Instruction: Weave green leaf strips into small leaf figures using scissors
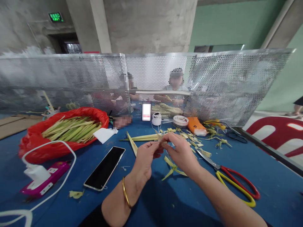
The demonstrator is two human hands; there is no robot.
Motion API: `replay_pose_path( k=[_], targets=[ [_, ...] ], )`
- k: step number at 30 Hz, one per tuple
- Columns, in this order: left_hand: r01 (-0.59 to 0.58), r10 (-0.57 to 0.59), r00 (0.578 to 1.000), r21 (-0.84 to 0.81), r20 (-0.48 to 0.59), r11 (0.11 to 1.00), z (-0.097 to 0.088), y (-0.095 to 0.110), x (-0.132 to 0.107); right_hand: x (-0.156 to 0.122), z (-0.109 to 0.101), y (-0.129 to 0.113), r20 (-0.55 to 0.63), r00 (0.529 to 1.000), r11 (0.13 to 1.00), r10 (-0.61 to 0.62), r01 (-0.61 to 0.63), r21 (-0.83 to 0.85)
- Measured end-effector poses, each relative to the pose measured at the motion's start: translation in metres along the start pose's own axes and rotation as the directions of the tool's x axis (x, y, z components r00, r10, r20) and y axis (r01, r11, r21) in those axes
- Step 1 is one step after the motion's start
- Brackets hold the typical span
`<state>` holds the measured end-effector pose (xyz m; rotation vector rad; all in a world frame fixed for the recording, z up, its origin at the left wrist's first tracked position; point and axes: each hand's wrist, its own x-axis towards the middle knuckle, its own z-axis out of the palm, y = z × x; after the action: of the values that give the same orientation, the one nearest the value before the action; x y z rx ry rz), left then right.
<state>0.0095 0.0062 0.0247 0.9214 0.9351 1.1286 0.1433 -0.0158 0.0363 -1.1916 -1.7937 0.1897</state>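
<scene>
My left hand (pixel 146 156), with a gold bangle at the wrist, is closed in a pinch near the middle of the head view. Fingertips meet those of my right hand (pixel 180 152), also closed. Between them is a small pale leaf strip (pixel 160 138), mostly hidden by the fingers. Just under my right hand lies a star-shaped piece of knotted green leaf (pixel 173 167). Long pale-green leaf strips (pixel 142 138) lie behind my hands, with cut leaf scraps (pixel 193 138) to the right. Scissors (pixel 219 167) with red and yellow handles rest half open beside my right forearm.
A red plastic bag (pixel 30 142) of leaf strips stands left, near a purple power strip (pixel 46 179) and a dark phone (pixel 105 168). Behind are a lit phone (pixel 146 112), thread spool (pixel 156 119), tape roll (pixel 180 121) and orange packet (pixel 196 125). A perforated metal screen (pixel 151 72) separates people opposite.
</scene>
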Motion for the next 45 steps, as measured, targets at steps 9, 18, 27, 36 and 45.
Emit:
replay_pose_path(
  k=[9,18,27,36,45],
  targets=[
    [0.106,-0.103,0.993,-0.062,0.055,0.992,0.008,-0.007,-0.012,-0.026,-0.003,-0.001,-0.122,0.992,0.998,0.041,-0.035,0.052],
    [0.081,-0.079,0.994,-0.027,0.072,0.996,0.009,-0.003,-0.015,-0.027,-0.004,0.002,-0.099,0.994,0.996,0.038,-0.029,0.090],
    [-0.213,0.214,0.977,0.035,-0.007,0.976,0.016,-0.005,-0.017,-0.027,-0.006,0.002,-0.060,0.958,0.948,0.280,-0.266,0.175],
    [-0.151,0.140,0.984,0.111,0.107,0.982,0.012,-0.005,-0.018,-0.024,-0.001,0.007,-0.119,0.897,0.831,0.427,-0.336,0.444],
    [-0.091,0.086,0.995,0.099,0.056,0.991,0.014,-0.006,-0.017,-0.022,-0.002,0.002,0.037,0.869,0.693,0.493,-0.418,0.588]
  ],
)
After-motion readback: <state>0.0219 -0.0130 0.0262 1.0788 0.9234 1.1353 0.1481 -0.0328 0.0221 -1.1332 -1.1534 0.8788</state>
